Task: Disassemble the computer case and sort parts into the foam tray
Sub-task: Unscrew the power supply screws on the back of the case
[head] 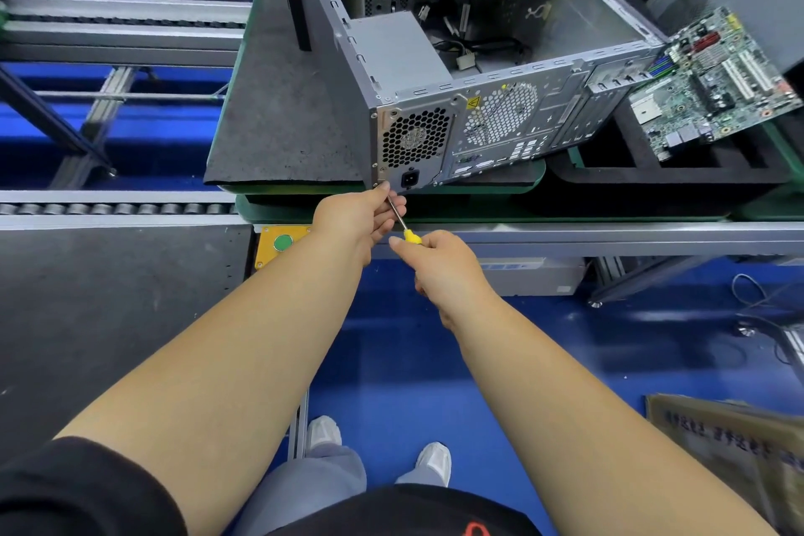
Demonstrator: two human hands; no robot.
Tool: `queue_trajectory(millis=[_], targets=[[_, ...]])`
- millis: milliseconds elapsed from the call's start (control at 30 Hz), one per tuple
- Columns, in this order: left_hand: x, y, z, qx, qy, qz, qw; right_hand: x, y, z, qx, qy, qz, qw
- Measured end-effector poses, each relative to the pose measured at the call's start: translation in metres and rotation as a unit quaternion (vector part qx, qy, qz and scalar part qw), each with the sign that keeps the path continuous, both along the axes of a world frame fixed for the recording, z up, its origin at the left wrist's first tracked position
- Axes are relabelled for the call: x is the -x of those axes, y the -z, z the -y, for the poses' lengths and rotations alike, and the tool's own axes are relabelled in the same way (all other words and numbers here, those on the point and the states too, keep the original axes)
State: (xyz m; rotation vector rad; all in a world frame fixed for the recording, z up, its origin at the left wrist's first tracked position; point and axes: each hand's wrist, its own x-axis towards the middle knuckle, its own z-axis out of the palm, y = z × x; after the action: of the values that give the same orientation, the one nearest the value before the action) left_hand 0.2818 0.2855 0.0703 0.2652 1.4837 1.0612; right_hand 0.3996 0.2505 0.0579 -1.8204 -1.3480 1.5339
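An open grey computer case (pixel 513 70) lies on its side on a dark mat, its rear panel facing me. The grey power supply (pixel 396 52) sits inside at the near left corner. My right hand (pixel 439 270) grips the yellow handle of a screwdriver (pixel 402 222). Its tip points at the lower left corner of the rear panel, beside the power socket (pixel 410 178). My left hand (pixel 361 215) pinches the metal shaft close to the tip. A green motherboard (pixel 713 87) rests tilted over the black foam tray (pixel 678 170) on the right.
The dark mat (pixel 278 126) lies on a green-edged bench top. A roller conveyor (pixel 108 209) runs along the left. A yellow box with a green button (pixel 283 242) sits under the bench edge. Loose cables lie inside the case. A blue floor lies below.
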Motion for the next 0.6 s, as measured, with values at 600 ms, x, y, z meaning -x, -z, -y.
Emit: queue_trajectory(millis=[600], targets=[[-0.002, 0.001, 0.002, -0.01, -0.007, -0.001, 1.0, -0.005, 0.009, 0.0, 0.027, 0.03, -0.06, 0.997]])
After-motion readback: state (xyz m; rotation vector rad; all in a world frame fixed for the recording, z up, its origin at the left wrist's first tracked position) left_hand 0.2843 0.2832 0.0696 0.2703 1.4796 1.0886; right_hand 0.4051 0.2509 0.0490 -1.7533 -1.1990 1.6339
